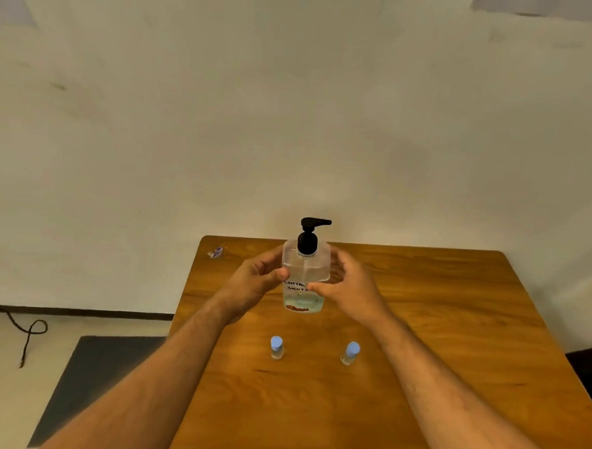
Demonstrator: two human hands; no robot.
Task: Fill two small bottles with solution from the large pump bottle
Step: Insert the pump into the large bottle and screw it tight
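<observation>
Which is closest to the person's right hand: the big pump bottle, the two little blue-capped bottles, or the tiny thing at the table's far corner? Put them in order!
From the right hand:
1. Pump bottle, held in it.
2. Right small bottle, just below the hand.
3. Left small bottle, across, under the left arm.
4. Small wrapper-like thing, far-left table corner.

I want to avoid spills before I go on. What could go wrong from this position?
Both small bottles, the left one and the right one, still carry their blue caps, so pumping now would put solution on the table. The forearms pass close over these light bottles and could knock them down. The pump bottle is held between the left hand and right hand; its spout points right, away from both bottles.
</observation>
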